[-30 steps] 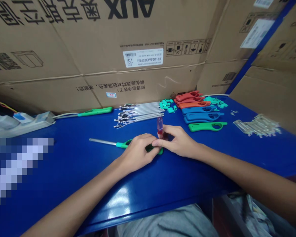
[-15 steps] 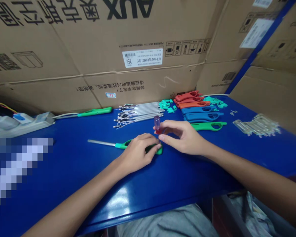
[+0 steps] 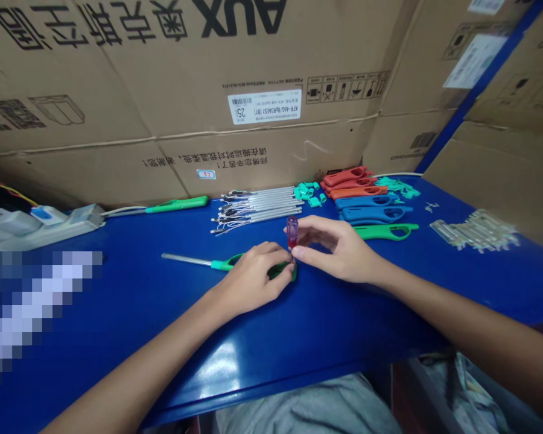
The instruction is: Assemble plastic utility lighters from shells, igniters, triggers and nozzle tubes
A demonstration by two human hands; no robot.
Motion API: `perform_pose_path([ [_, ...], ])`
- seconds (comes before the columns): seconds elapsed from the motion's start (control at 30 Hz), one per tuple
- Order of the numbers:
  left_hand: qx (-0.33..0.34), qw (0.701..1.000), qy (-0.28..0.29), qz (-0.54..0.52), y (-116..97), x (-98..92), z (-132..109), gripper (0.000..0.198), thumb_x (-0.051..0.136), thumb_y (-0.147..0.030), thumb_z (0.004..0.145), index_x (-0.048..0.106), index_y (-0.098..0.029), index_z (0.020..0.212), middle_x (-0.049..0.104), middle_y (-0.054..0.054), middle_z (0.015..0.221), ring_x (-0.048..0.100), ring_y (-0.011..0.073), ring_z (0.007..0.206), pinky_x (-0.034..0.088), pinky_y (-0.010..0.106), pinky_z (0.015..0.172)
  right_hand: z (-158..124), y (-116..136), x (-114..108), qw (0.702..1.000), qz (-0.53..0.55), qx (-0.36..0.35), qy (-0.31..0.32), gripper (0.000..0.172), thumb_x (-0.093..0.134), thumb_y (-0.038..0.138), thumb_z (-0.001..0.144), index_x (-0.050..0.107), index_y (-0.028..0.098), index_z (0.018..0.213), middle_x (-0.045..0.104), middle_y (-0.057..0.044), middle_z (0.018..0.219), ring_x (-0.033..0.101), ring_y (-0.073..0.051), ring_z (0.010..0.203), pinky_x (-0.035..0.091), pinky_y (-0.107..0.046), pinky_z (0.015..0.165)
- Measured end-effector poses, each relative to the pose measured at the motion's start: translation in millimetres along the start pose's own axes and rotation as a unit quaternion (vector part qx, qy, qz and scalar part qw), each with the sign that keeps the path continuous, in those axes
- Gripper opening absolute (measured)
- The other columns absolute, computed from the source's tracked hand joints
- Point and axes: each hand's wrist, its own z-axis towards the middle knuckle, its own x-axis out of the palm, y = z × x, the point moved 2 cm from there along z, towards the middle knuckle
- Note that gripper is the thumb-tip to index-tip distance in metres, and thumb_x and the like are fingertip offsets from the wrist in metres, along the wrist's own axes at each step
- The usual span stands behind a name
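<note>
far left: white power strip (image 3: pixel 40 226) at the back edge of the blue table (image 3: pixel 131 301). cardboard boxes (image 3: pixel 117 90) stand as a wall behind the table. next along the back, a spare green lighter (image 3: pixel 176 204) lies against the boxes, then a bundle of metal tubes (image 3: pixel 257 211).

centre front: green-handled lighter (image 3: pixel 221 264) lies flat on the table, metal tube pointing left. left hand (image 3: pixel 253 280) is closed over its handle, pressing it down; most of the handle is hidden under the fingers.

just right: small screwdriver (image 3: pixel 292 232), red translucent handle, upright, tip at the lighter handle's right end. right hand (image 3: pixel 339 250) pinches the screwdriver between thumb and fingers.

behind: teal small parts (image 3: pixel 308 193), red shells (image 3: pixel 348 181), blue shells (image 3: pixel 371 208), one green shell (image 3: pixel 387 230). far right: heap of clear plastic pieces (image 3: pixel 475 229).
</note>
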Motion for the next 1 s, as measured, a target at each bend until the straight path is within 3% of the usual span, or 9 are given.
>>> perform_pose_path([
  [0.17, -0.015, 1.000, 0.005, -0.025, -2.6, -4.9, 0.2, 0.016, 0.053, -0.025, 0.092, 0.067, -0.018, 0.089, 0.067, 0.003, 0.085, 0.062, 0.0186, 0.081, 0.049, 0.030, 0.072, 0.2, 1.2, 0.2, 1.000, -0.015, 0.008, -0.017, 0.008, 0.062, 0.025, 0.088, 0.061, 0.018, 0.091, 0.067, -0.003, 0.086, 0.063, -0.015, 0.078, 0.054, -0.029, 0.073],
  [0.33, -0.019, 0.996, -0.053, -0.070, -2.5, -5.5, -0.7, 0.019, 0.052, -0.035, 0.097, 0.060, -0.018, 0.093, 0.068, 0.001, 0.086, 0.063, 0.0150, 0.076, 0.047, 0.026, 0.068, -0.7, -0.4, 1.2, 1.000, 0.007, 0.019, -0.023, 0.012, 0.066, 0.027, 0.086, 0.056, 0.019, 0.088, 0.064, -0.001, 0.083, 0.063, -0.014, 0.076, 0.054, -0.028, 0.072],
  [0.63, 0.013, 0.989, -0.091, -0.112, 8.6, 6.5, 0.0, 0.022, 0.053, -0.029, 0.098, 0.057, -0.018, 0.079, 0.059, -0.003, 0.070, 0.056, 0.0106, 0.067, 0.042, 0.022, 0.065, -0.1, -0.1, 1.4, 0.999, 0.006, -0.004, -0.039, 0.014, 0.069, 0.026, 0.084, 0.058, 0.019, 0.090, 0.064, -0.001, 0.084, 0.063, -0.014, 0.074, 0.054, -0.027, 0.070],
  [0.83, 0.006, 0.990, -0.070, -0.126, 8.7, 6.3, 0.6, 0.018, 0.051, -0.026, 0.098, 0.063, -0.017, 0.087, 0.063, 0.000, 0.078, 0.057, 0.0130, 0.072, 0.044, 0.025, 0.069, -2.2, 1.1, -0.3, 0.998, 0.023, -0.035, -0.043, 0.025, 0.066, 0.030, 0.088, 0.062, 0.020, 0.111, 0.068, -0.007, 0.107, 0.067, -0.018, 0.090, 0.057, -0.033, 0.083],
  [1.0, -0.009, 0.990, -0.032, -0.140, 6.8, 4.3, 0.7, 0.021, 0.048, -0.031, 0.099, 0.062, -0.017, 0.090, 0.065, 0.001, 0.082, 0.059, 0.0153, 0.078, 0.046, 0.027, 0.073, -1.7, -1.1, -1.0, 0.997, 0.021, -0.050, -0.060, 0.021, 0.072, 0.024, 0.083, 0.064, 0.019, 0.103, 0.069, -0.006, 0.099, 0.067, -0.017, 0.086, 0.056, -0.035, 0.082],
])
